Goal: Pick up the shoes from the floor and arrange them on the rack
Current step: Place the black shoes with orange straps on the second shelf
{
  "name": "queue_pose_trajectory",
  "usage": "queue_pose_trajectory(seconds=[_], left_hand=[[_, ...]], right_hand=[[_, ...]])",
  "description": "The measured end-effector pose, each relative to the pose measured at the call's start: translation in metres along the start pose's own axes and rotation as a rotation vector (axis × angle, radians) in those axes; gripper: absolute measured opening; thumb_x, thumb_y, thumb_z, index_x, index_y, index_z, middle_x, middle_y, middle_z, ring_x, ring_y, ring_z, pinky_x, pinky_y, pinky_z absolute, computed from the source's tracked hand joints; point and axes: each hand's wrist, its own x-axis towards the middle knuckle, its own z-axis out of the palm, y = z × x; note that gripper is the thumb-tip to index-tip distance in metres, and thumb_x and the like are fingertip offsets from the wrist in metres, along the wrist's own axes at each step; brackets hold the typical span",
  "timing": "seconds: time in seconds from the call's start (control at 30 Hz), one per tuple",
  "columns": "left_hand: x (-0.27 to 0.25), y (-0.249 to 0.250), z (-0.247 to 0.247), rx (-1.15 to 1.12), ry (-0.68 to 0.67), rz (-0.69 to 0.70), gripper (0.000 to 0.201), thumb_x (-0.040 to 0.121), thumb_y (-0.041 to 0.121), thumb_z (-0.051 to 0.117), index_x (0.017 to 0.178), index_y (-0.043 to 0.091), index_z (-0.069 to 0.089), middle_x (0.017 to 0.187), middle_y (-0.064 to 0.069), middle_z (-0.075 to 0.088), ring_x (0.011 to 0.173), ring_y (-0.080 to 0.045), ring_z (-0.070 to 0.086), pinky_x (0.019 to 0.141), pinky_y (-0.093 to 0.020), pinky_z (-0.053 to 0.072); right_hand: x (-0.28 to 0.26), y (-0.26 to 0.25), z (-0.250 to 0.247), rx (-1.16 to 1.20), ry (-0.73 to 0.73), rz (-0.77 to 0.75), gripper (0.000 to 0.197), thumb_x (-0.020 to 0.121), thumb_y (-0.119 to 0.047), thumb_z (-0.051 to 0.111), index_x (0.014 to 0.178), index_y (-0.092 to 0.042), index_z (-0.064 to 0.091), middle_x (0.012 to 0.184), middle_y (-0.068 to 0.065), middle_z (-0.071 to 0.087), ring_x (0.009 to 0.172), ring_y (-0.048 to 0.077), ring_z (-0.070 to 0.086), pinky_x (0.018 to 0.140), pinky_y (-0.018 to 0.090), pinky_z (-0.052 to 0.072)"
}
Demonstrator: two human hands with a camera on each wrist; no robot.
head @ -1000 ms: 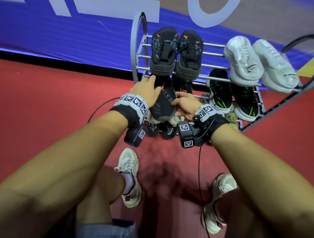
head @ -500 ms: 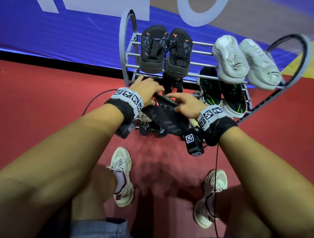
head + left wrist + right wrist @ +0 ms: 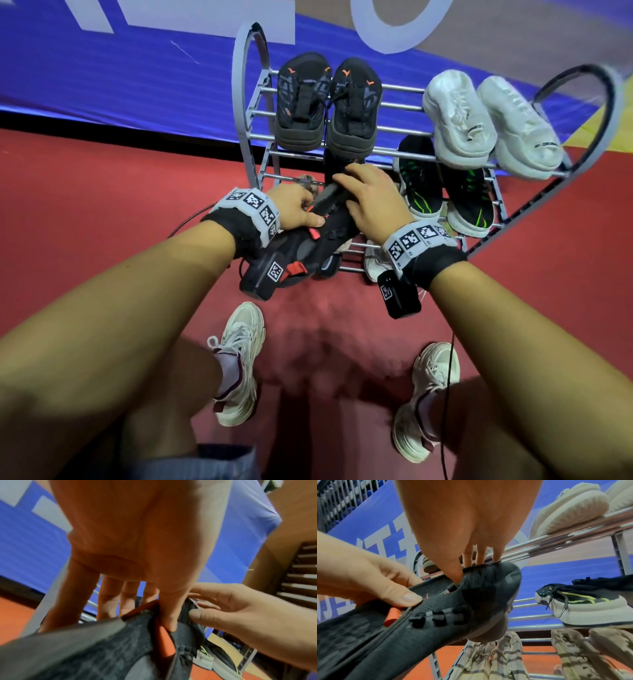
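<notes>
Left hand (image 3: 294, 210) is pinching the black shoe (image 3: 329, 222) at its collar, thumb on top; right hand (image 3: 371, 202) is gripping the toe end, fingers curled over. Shoe is sitting mid-frame in head view, in front of the rack (image 3: 394, 150). Rt wrist view is showing knit mesh, lace loops and an orange tab (image 3: 392, 615); head view is mostly hiding these.

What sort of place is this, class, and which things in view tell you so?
Probably a sports hall or event venue: a red floor, a big blue banner with white lettering, and a metal shoe rack against it.
</notes>
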Motion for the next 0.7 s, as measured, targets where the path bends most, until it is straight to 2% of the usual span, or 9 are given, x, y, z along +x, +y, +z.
queue_pose_trajectory(seconds=[0.07, 0.13, 0.23, 0.3, 0.4, 0.47, 0.53, 0.63, 0.7], left_hand=[[-0.003, -0.005, -0.002, -0.102, -0.015, -0.057, 0.041, 0.086, 0.046, 0.066, 0.065, 0.015, 0.049, 0.066, -0.001, 0.048, 0.070, -0.023, 0.049, 0.065, -0.030, 0.037], [-0.005, -0.009, -0.007, -0.241, -0.036, -0.110, 0.039, 0.087, 0.045, 0.066, 0.075, 0.009, 0.057, 0.071, -0.005, 0.055, 0.069, -0.023, 0.055, 0.064, -0.031, 0.045], [-0.008, -0.013, -0.012, -0.493, -0.087, -0.207, 0.036, 0.089, 0.043, 0.065, 0.079, 0.010, 0.058, 0.079, -0.010, 0.061, 0.073, -0.030, 0.064, 0.063, -0.041, 0.059], [-0.010, -0.014, -0.013, -0.561, -0.123, -0.251, 0.033, 0.089, 0.046, 0.063, 0.083, 0.014, 0.063, 0.087, -0.012, 0.064, 0.080, -0.031, 0.065, 0.066, -0.048, 0.059], [-0.009, -0.017, -0.013, -0.658, -0.131, -0.311, 0.044, 0.090, 0.046, 0.061, 0.103, 0.004, 0.067, 0.094, -0.014, 0.066, 0.081, -0.028, 0.063, 0.068, -0.044, 0.058], [-0.009, -0.019, -0.014, -0.716, -0.117, -0.338, 0.053, 0.089, 0.047, 0.063, 0.111, 0.000, 0.065, 0.099, -0.019, 0.069, 0.081, -0.030, 0.064, 0.070, -0.047, 0.059], [-0.008, -0.023, -0.016, -0.766, -0.104, -0.369, 0.061, 0.083, 0.052, 0.066, 0.111, -0.002, 0.065, 0.110, -0.022, 0.069, 0.082, -0.033, 0.066, 0.070, -0.049, 0.059], [-0.011, -0.023, -0.019, -0.822, -0.079, -0.397, 0.062, 0.080, 0.053, 0.069, 0.111, -0.001, 0.066, 0.112, -0.021, 0.069, 0.090, -0.035, 0.068, 0.072, -0.051, 0.060], [-0.014, -0.021, -0.020, -0.853, -0.053, -0.378, 0.050, 0.086, 0.046, 0.067, 0.105, 0.000, 0.067, 0.100, -0.016, 0.071, 0.083, -0.029, 0.068, 0.069, -0.047, 0.061]], right_hand=[[-0.001, -0.002, 0.001, 0.078, -0.008, 0.084, 0.055, 0.086, -0.013, 0.060, 0.138, -0.005, 0.047, 0.141, 0.019, 0.044, 0.131, 0.037, 0.040, 0.114, 0.044, 0.028], [0.000, -0.004, 0.002, 0.177, 0.012, 0.163, 0.057, 0.089, -0.018, 0.059, 0.141, -0.001, 0.040, 0.144, 0.018, 0.039, 0.134, 0.035, 0.034, 0.116, 0.039, 0.023], [0.002, -0.007, 0.005, 0.353, -0.044, 0.256, 0.055, 0.089, -0.023, 0.061, 0.135, -0.002, 0.042, 0.135, 0.015, 0.046, 0.127, 0.033, 0.044, 0.110, 0.040, 0.033], [0.003, -0.010, 0.009, 0.580, -0.140, 0.358, 0.058, 0.082, -0.033, 0.063, 0.131, -0.010, 0.043, 0.129, 0.011, 0.052, 0.121, 0.027, 0.052, 0.106, 0.044, 0.040], [0.004, -0.010, 0.014, 0.867, -0.244, 0.559, 0.071, 0.067, -0.047, 0.066, 0.128, -0.018, 0.044, 0.123, 0.003, 0.062, 0.113, 0.023, 0.061, 0.101, 0.046, 0.048], [0.000, -0.022, 0.005, 1.052, -0.400, 0.631, 0.064, 0.076, -0.038, 0.069, 0.130, -0.017, 0.045, 0.118, 0.002, 0.065, 0.108, 0.027, 0.065, 0.094, 0.050, 0.052], [-0.003, -0.029, 0.001, 1.257, -0.559, 0.672, 0.041, 0.090, -0.021, 0.064, 0.128, -0.019, 0.049, 0.109, 0.004, 0.067, 0.098, 0.029, 0.067, 0.087, 0.055, 0.054], [-0.002, -0.033, 0.007, 1.405, -0.532, 0.669, 0.043, 0.089, 0.002, 0.057, 0.128, -0.014, 0.052, 0.114, 0.007, 0.068, 0.101, 0.030, 0.068, 0.084, 0.059, 0.054], [0.002, -0.036, 0.012, 1.413, -0.481, 0.671, 0.047, 0.087, 0.009, 0.055, 0.129, -0.012, 0.052, 0.113, 0.008, 0.068, 0.099, 0.031, 0.069, 0.079, 0.060, 0.055]])
